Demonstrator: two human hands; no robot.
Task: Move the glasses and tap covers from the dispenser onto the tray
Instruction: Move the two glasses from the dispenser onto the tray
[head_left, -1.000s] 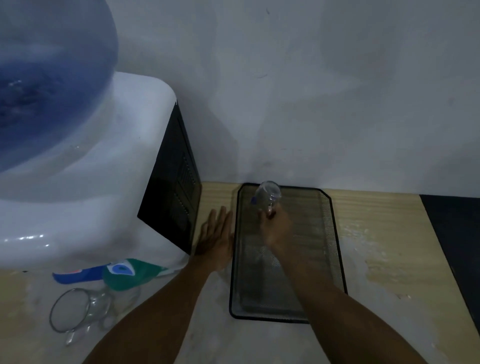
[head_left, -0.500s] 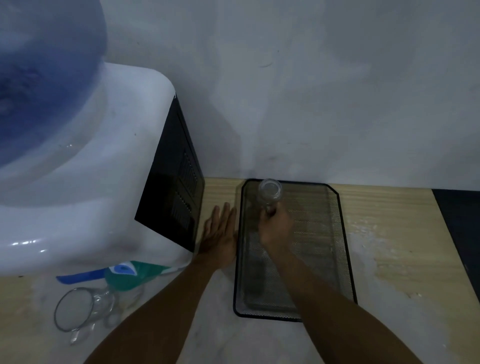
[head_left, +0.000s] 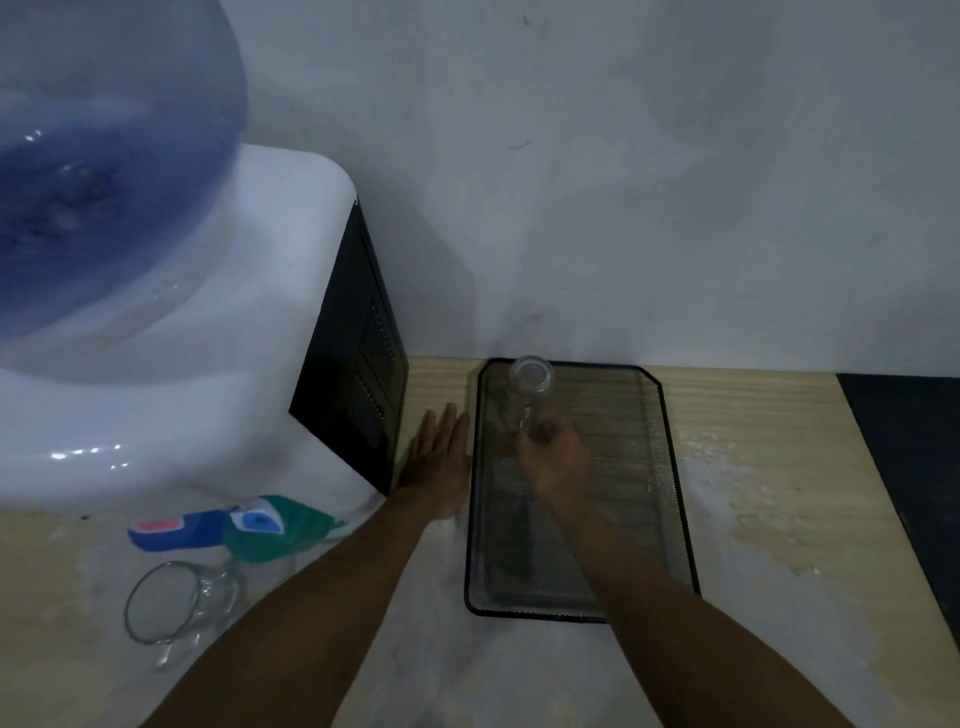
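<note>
A black mesh tray (head_left: 670, 467) lies on the wooden counter by the wall. My right hand (head_left: 556, 457) is over the tray's far half, shut on the stem of a clear stemmed glass (head_left: 531, 379) whose bowl points toward the tray's far left corner. My left hand (head_left: 439, 462) lies flat and open on the counter, just left of the tray. Under the white water dispenser (head_left: 171, 410) stands a second clear glass (head_left: 171, 603), below a green tap cover (head_left: 270, 525) and a blue tap cover (head_left: 176, 527).
A large blue water bottle (head_left: 98, 156) sits on top of the dispenser. The dispenser's black side panel (head_left: 358, 384) stands close to my left hand. A white wall runs behind the tray. A dark surface (head_left: 909, 467) borders the counter on the right.
My right hand has carried the glass slightly farther toward the tray's far left corner and lower. My left hand stays flat beside the tray. The camera has shifted a little.
</note>
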